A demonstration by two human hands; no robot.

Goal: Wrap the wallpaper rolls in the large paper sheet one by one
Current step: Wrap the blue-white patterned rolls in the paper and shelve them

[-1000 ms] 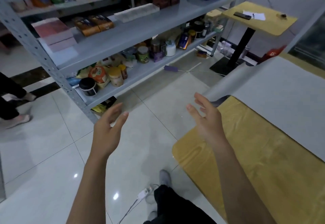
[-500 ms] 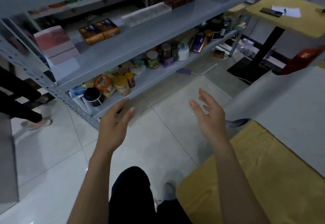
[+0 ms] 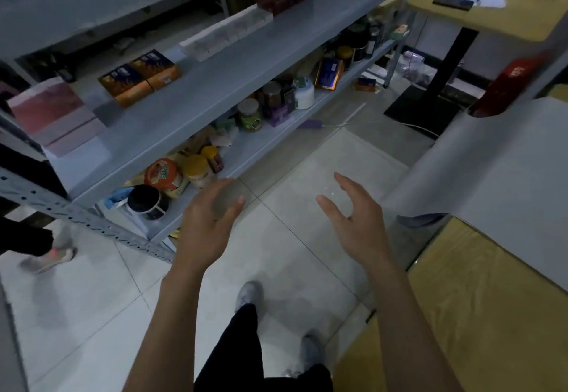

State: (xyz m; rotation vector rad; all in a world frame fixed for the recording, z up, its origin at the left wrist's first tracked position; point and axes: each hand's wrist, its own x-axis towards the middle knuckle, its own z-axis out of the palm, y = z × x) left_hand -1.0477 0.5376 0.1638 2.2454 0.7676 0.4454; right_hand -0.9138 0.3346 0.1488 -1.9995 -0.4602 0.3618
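- Fingers (image 3: pixel 230 207) of my left hand (image 3: pixel 206 225) and fingers (image 3: pixel 349 187) of my right hand (image 3: pixel 358 228) are loosely spread and grasp nothing. Both hands hang in the air over the floor (image 3: pixel 92 299), palms turned toward each other.
- Next comes the shelf rack (image 3: pixel 215 84), which fills the left and top of my view and carries boxes and jars. I can pick out no wallpaper roll on it.
- At my right lies the yellow table (image 3: pixel 491 314), bare along its near part.
- On that table the large paper sheet (image 3: pixel 498 182) is spread open. Its end curls down over the table's edge, near my right hand but not touched by it.
- At the sheet's far end sits a red object (image 3: pixel 516 84). It might be a roll, but it is too blurred for me to tell.
- As I judge it, no wrapping is under way: the sheet lies open with nothing plainly rolled in it, and my hands are empty. Fetching a roll, laying it on the sheet and rolling it up all seem left to do. I cannot tell whether any rolls are already wrapped out of view.
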